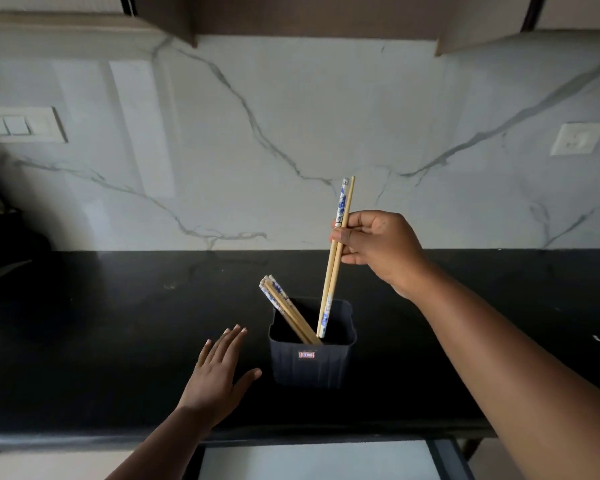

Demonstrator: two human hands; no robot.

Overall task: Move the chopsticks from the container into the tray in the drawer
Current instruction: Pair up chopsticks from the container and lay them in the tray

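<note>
Pair of chopsticks [336,258] pinched near upper end by right hand [378,242], fingers pressed around both sticks so they are kept together; lower tips seen at rim level of dark container [312,358]. Held near-vertical, likely for clean lift past rim. Remaining chopsticks [284,308] leaned against container's left wall. Left hand [219,372] empty, fingers spread, held just beside container, apparently to steady it. Container stood on black surface [118,323]. Pale drawer interior [312,462] partly visible below; tray not discernible.

Pale wooden chopsticks [334,271] in the right hand [378,244]; below it, a ribbed matt plastic container [310,365] on a glossy black counter [118,323].
</note>
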